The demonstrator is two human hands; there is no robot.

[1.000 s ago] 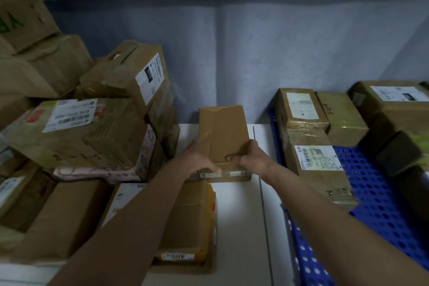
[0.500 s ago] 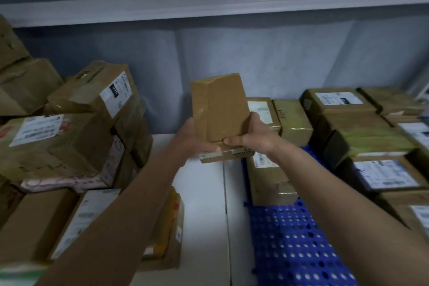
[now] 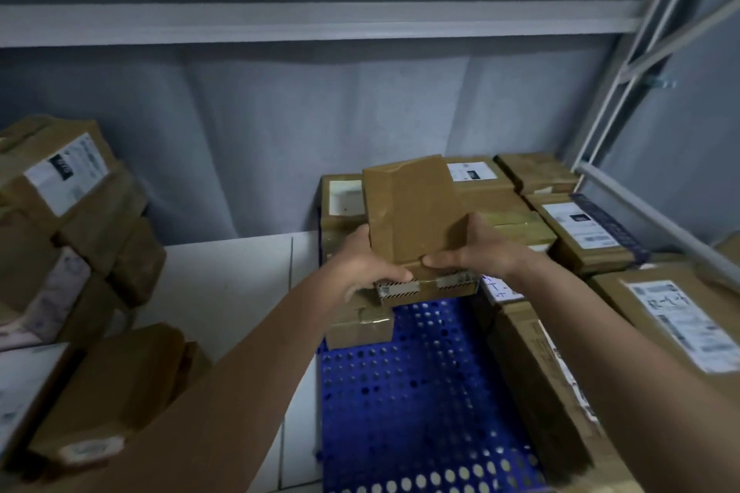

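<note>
A small brown taped cardboard parcel (image 3: 416, 212) is held up in the air over the blue perforated pallet (image 3: 412, 392). My left hand (image 3: 364, 264) grips its lower left edge with fingers curled under the near end. My right hand (image 3: 476, 252) grips its lower right edge, thumb along the side. The parcel is tilted, far end raised, with striped tape on its near end. It hovers in front of stacked parcels (image 3: 504, 196) at the back of the pallet.
More labelled brown parcels (image 3: 664, 316) line the pallet's right side. A pile of parcels (image 3: 72, 220) covers the white shelf (image 3: 232, 284) on the left. A grey wall stands behind, a shelf beam (image 3: 320, 22) overhead, and a metal rack frame (image 3: 624, 64) at right.
Both hands lifted the parcel off the white shelf and carried it rightward; it now hangs over the blue pallet. The view swung right with it.
</note>
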